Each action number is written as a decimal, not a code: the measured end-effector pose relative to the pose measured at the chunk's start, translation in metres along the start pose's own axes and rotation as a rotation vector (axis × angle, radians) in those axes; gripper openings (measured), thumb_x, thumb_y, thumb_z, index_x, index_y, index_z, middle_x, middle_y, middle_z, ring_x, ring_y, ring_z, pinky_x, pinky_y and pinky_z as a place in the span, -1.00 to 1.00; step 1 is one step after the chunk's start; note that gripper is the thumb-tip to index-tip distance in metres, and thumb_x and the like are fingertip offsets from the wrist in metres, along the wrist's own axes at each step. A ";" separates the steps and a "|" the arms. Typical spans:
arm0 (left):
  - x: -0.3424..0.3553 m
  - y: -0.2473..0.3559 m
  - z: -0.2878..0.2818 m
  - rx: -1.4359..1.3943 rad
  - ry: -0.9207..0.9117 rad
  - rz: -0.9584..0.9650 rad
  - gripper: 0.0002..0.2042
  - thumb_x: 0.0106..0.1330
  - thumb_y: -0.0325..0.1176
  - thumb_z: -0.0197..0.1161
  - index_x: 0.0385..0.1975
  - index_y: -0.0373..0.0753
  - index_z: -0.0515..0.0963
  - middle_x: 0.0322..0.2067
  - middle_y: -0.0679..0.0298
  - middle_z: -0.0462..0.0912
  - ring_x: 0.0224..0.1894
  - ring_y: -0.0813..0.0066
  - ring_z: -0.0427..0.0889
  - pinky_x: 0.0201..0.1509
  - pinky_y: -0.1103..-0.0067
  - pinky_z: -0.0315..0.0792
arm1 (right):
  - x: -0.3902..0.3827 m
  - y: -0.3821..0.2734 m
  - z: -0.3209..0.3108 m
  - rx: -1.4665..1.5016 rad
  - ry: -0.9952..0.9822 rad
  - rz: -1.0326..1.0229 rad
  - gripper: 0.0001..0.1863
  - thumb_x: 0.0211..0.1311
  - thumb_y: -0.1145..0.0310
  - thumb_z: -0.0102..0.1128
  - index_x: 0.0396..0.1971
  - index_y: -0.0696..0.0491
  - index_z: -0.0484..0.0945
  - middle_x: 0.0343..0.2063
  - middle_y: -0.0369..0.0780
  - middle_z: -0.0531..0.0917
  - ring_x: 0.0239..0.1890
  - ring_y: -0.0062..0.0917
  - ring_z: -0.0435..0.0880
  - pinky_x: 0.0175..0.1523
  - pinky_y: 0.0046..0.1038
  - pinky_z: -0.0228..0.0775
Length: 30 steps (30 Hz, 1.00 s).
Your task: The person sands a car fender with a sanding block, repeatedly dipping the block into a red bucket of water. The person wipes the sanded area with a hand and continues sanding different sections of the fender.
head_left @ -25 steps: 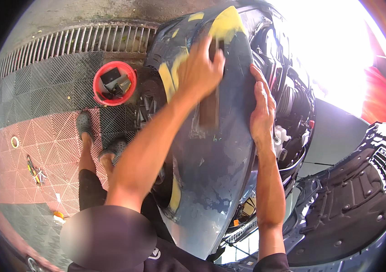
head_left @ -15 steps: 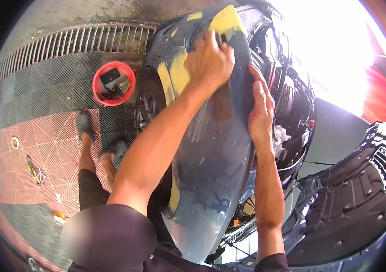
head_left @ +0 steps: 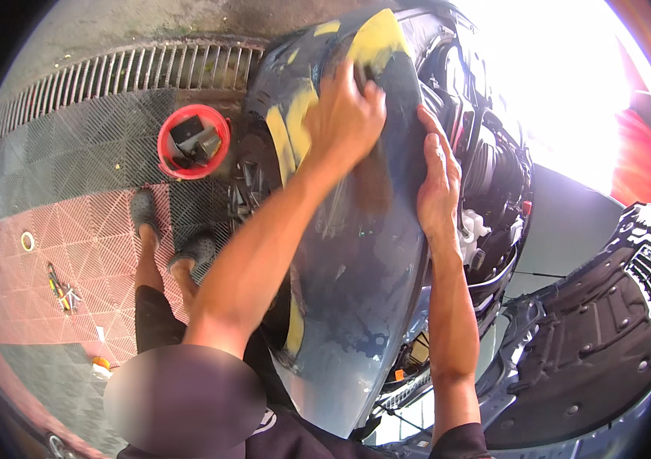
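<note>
A blue-grey car fender (head_left: 341,283) with yellow filler patches (head_left: 375,38) stretches away in front of me. My left hand (head_left: 345,115) is closed and pressed on its far part, just short of the largest yellow patch. A small dark block (head_left: 365,75) shows partly beside its fingers; most of it is hidden under the hand. Along the fender's right edge, beside the engine bay (head_left: 482,176), lies my right hand (head_left: 438,187). Its fingers are stretched out, and it holds nothing.
Left of the fender stands a red bucket (head_left: 194,141) with dark items inside. A tape roll (head_left: 28,242) and several hand tools (head_left: 63,291) lie on the tiled floor. A metal drain grate (head_left: 126,75) runs behind. The raised hood (head_left: 570,359) is at lower right.
My left hand has slid slightly toward me and to the left over the fender. My right hand stays at the edge in nearly the same place.
</note>
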<state>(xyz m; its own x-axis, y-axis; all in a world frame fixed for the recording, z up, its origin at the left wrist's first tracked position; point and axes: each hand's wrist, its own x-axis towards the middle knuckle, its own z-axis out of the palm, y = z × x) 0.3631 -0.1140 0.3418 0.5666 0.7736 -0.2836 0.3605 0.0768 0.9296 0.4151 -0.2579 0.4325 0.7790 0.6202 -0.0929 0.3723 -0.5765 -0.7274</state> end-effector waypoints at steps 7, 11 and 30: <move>-0.063 -0.020 -0.012 -0.048 -0.049 -0.003 -0.38 0.58 -0.06 0.19 0.54 -0.23 0.40 0.33 -0.20 0.65 0.34 -0.26 0.66 0.38 0.03 0.54 | 0.001 -0.001 -0.005 -0.058 0.009 0.007 -0.43 0.80 0.07 -0.09 0.52 0.11 0.55 0.55 -0.13 0.54 0.69 -0.29 0.31 0.73 -0.27 0.02; 0.018 0.006 0.006 0.035 0.032 0.054 -0.48 0.53 -0.09 0.23 0.37 -0.23 0.46 0.07 -0.17 0.73 0.10 -0.30 0.75 0.14 -0.12 0.59 | 0.003 0.000 0.001 -0.018 0.001 -0.030 -0.41 0.81 0.05 -0.10 0.52 0.12 0.55 0.54 -0.12 0.55 0.68 -0.31 0.33 0.72 -0.30 0.04; -0.102 -0.030 -0.008 -0.048 0.008 0.119 -0.40 0.55 -0.12 0.23 0.52 -0.22 0.40 0.23 -0.18 0.68 0.20 -0.27 0.72 0.23 -0.05 0.59 | 0.000 -0.007 -0.009 -0.060 0.003 0.006 -0.42 0.81 0.09 -0.12 0.52 0.15 0.52 0.55 -0.09 0.53 0.69 -0.30 0.31 0.73 -0.29 0.01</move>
<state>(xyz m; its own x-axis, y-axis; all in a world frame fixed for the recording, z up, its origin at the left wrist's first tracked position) 0.2882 -0.1900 0.3451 0.5970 0.7842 -0.1693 0.2557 0.0141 0.9666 0.4173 -0.2586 0.4434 0.7825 0.6153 -0.0951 0.3973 -0.6111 -0.6846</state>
